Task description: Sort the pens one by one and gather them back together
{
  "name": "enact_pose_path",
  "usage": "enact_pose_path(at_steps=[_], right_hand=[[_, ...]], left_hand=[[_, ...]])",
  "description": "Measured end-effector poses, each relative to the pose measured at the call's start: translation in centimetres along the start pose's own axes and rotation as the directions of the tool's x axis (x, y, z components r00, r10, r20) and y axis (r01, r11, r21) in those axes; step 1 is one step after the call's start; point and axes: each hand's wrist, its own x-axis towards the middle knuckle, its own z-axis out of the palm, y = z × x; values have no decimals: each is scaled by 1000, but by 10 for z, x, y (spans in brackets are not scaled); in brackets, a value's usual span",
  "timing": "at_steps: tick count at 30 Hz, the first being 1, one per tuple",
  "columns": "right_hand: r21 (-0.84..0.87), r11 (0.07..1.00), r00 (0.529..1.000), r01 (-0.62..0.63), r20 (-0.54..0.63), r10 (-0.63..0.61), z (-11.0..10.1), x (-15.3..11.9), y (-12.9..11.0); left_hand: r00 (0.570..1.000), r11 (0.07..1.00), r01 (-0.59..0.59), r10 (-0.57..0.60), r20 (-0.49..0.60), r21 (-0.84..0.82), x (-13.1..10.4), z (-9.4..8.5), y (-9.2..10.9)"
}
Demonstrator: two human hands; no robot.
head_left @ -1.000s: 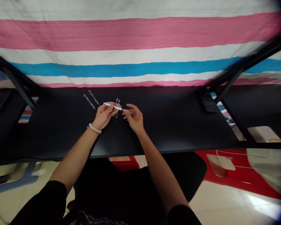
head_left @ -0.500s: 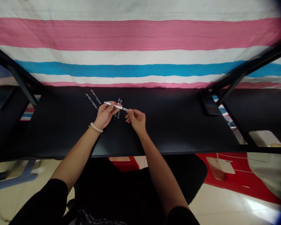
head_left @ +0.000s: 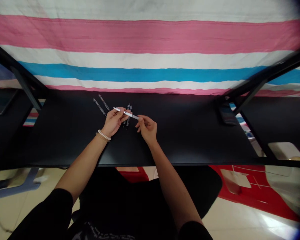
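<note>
A slim white pen [head_left: 128, 114] is held just above the black table, slanting down from left to right. Its left part lies in the fingers of my left hand [head_left: 113, 120], which wears light beaded bracelets. At its right end, the thumb and fingertips of my right hand [head_left: 148, 129] pinch the tip. Beneath and behind the pen, two dark pens [head_left: 128, 123] lie side by side on the table, partly hidden by the held pen and my left fingers. Two more grey pens, one of them [head_left: 99, 106] nearer the left, rest behind my left hand.
The black tabletop [head_left: 195, 133] has metal supports at both ends. A dark phone-like slab [head_left: 227, 114] lies at the right end. Striped cloth [head_left: 150, 36] hangs along the back. Red plastic stools [head_left: 255, 186] stand below on the right.
The view has tilted slightly, shifting the scene. Both hands keep their hold on the white pen, with little visible movement against the table.
</note>
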Motion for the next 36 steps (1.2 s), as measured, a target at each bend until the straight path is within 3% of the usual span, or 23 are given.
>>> enact_pose_path(at_steps=[5,9,15,19,26,36], right_hand=[[-64,998,999,-7,52,11,0,-2,2],[-51,997,998,55,30,-53,-1,-2,4],[-165,984,988,70,150,-46,-5,-1,4],[-133,987,983,87,170,-63,-4,-1,1],[-57,997,997,46,67,-43,-3,1,3],[-173,983,996,69,75,-56,-4,2,4]], left_hand=[[1000,1000,11,-11,-10,22,0,1,0],[1000,1000,7,-7,-13,17,-1,2,1],[999,999,30,-30,-20,42,-1,1,1],[997,994,74,-74,-1,-76,-2,6,10],[976,924,204,-216,-1,-322,-8,1,36],[972,879,190,-232,-45,-437,-9,0,39]])
